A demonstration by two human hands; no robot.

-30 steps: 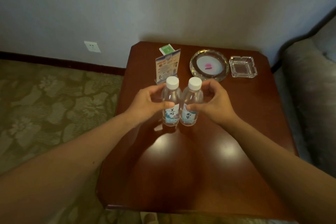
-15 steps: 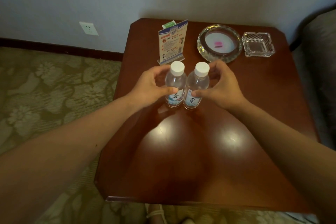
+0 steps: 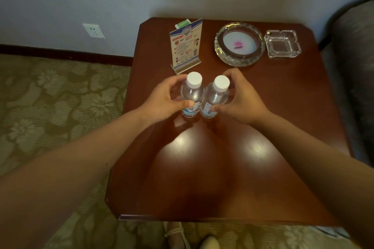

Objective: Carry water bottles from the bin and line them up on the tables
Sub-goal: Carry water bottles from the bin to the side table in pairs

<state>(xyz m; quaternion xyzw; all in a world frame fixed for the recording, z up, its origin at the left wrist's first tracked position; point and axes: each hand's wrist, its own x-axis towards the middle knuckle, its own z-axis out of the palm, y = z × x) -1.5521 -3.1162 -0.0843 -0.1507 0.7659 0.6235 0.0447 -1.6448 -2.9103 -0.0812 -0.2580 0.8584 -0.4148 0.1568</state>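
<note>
Surface: dark red-brown glossy wooden table (image 3: 222, 168) with clipped corners, set against a pale wall
Left fingers: left hand (image 3: 164, 101) curls round the left bottle (image 3: 192, 95), thumb across the front of its label, fingertips behind the shoulder
Right fingers: right hand (image 3: 242, 103) wraps the right bottle (image 3: 216, 97) the same way, thumb on the label
Bottles: two small clear water bottles with white caps, upright on the table, side by side and touching, just in front of the sign stand (image 3: 186, 44)
Bottle labels: white and blue with dark brush-style characters; thumbs cover part, not readable
Sign text: blue header with a shield badge, red and dark print, small figures; too small to read
Behind sign: green card (image 3: 183, 23), only its top corner shows
Far edge: round cut-glass dish (image 3: 238, 61) with a pink blot and a dark strip inside, unclear what; square glass ashtray (image 3: 271, 46) just beside it
Wall: white wall socket (image 3: 93, 30) above a dark skirting
Floor: olive floral carpet (image 3: 50, 97)
Cut off: grey upholstered seat (image 3: 352, 66) at the right edge; sandalled foot (image 3: 176, 236) at the bottom
</note>
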